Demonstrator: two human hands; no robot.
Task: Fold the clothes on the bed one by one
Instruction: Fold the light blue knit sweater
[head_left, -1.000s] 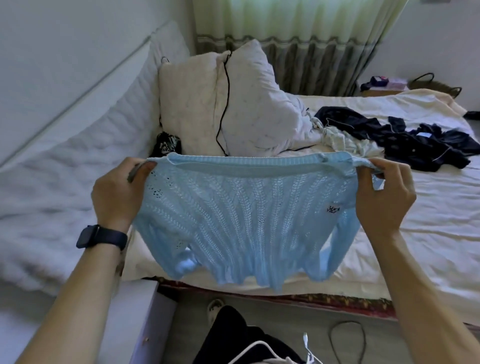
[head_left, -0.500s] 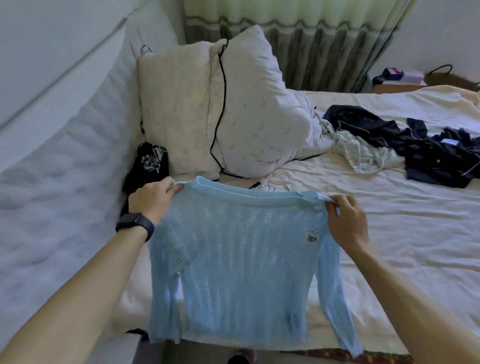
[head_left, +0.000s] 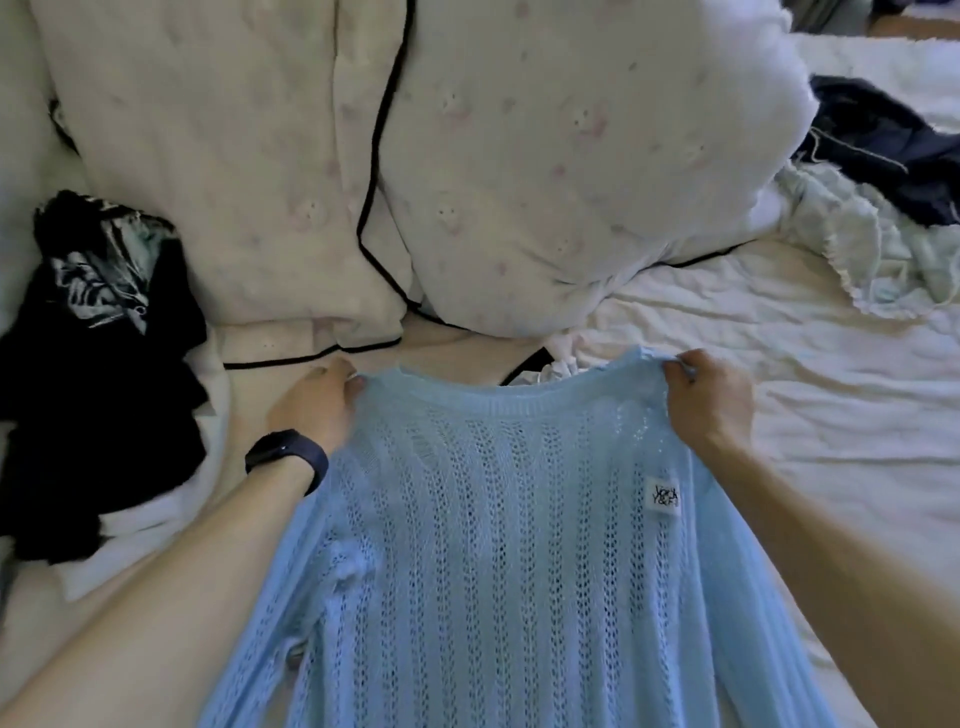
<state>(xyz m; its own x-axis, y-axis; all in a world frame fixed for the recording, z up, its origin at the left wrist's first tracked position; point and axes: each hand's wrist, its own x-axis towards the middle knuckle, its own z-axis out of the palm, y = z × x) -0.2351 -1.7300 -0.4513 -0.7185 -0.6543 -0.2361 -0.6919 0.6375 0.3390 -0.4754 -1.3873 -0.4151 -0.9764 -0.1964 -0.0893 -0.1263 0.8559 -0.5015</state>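
Both hands grasp the shoulders of a light blue open-knit sweater (head_left: 498, 545) spread on the white bedsheet (head_left: 831, 415) just below two cream pillows (head_left: 545, 182), the left hand (head_left: 317, 405) pinching one shoulder corner and the right hand (head_left: 711, 400) the other.

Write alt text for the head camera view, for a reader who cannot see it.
The left hand and right hand hold a light blue knit sweater by its shoulders over a white bed. Pillows lie beyond, a black garment at left.
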